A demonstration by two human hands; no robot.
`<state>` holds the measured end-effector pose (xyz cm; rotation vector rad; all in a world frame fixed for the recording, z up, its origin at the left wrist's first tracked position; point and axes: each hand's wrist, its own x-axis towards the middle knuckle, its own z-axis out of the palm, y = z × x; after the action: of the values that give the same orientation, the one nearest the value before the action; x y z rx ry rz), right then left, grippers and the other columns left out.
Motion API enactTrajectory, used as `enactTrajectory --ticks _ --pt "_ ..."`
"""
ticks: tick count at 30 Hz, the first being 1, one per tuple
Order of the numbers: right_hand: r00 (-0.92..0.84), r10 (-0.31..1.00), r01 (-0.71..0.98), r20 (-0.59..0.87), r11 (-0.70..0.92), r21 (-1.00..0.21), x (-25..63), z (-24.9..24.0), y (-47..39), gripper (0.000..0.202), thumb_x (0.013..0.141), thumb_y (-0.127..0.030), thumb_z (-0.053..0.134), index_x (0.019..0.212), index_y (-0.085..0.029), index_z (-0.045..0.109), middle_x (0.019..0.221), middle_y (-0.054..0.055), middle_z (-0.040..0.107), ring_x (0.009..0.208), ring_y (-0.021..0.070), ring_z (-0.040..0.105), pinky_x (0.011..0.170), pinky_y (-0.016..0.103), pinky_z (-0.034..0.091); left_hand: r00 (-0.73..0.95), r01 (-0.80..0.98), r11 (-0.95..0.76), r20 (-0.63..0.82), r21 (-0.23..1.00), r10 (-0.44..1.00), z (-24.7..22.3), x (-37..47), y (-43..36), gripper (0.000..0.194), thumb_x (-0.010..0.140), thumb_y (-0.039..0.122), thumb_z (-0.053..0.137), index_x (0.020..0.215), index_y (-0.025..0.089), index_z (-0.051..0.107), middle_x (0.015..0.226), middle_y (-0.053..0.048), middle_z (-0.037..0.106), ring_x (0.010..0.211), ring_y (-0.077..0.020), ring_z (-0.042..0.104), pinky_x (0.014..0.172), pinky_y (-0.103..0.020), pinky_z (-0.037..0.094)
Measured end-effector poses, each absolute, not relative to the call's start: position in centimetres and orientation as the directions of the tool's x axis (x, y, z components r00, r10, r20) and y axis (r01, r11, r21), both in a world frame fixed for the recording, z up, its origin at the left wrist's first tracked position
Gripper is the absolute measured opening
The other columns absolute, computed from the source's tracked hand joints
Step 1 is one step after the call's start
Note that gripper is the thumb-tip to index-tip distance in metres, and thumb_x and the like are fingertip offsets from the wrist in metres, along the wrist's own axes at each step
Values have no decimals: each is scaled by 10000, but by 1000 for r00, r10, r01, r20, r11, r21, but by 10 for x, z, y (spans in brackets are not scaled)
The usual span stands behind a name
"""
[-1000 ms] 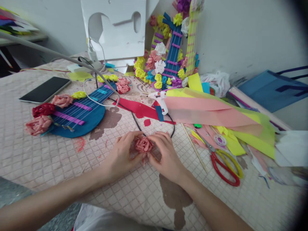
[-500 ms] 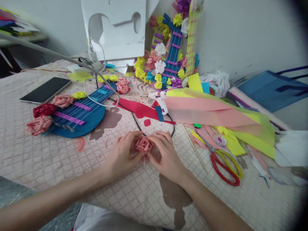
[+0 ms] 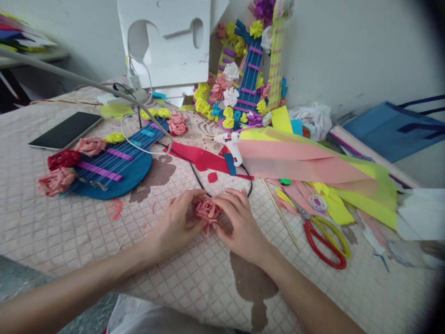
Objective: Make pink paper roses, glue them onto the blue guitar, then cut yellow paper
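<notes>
A pink rose of folded fabric or paper is between my two hands, just over the table. My left hand pinches its left edge with thumb and fingers. On the other side, my right hand grips the right edge with fingers curled. A short loose pink tail hangs from the flower's lower side. Beyond my hands lies a white glue gun with its black cord running behind the rose. To the left rests a blue guitar-shaped piece with strings, purple strips and several flowers on it.
Scissors with red and yellow handles and a thin wooden stick lie right of my hands. Pink and yellow sheets spread behind them. A phone sits far left. A grey-white cable arcs over the left side. Decorated guitar shapes lean on the wall.
Both hands stay in nearly the same place on the rose. The thumbs have shifted slightly, and more of the loose pink tail beneath the flower shows.
</notes>
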<state>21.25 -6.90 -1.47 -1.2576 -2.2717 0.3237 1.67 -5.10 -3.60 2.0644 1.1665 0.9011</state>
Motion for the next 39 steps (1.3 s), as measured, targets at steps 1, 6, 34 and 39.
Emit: enactTrajectory --ticks 1,6,34,39 --pt "-433 841 716 325 540 -443 212 -15 -69 432 795 -161 543 1214 -244 477 1201 72 570 1243 294 375 1099 611 198 389 481 -443 269 756 881 -35 17 -51 492 767 146 618 1213 229 428 1113 -83 602 1030 -221 596 878 -418 496" --pt "-435 843 715 317 537 -447 212 -15 -68 436 795 -156 541 1215 -253 480 1200 71 573 1244 296 382 1092 618 204 383 495 -469 301 732 874 -33 18 -51 489 757 178 632 1202 222 435 1093 -83 612 1012 -230 606 850 -411 503" --pt "-402 846 693 350 531 -487 210 -18 -66 417 811 -144 526 1215 -237 472 1191 86 559 1222 296 394 1084 602 250 383 489 -445 273 750 882 -35 19 -52 474 782 195 630 1210 229 428 1120 -81 599 1028 -224 596 871 -412 494" --pt "-405 845 692 350 533 -486 211 -18 -66 415 807 -139 528 1209 -230 481 1178 84 563 1215 289 398 1089 587 260 382 483 -440 270 757 884 -36 19 -51 463 785 158 606 1207 229 432 1126 -84 598 1034 -221 596 867 -402 497"
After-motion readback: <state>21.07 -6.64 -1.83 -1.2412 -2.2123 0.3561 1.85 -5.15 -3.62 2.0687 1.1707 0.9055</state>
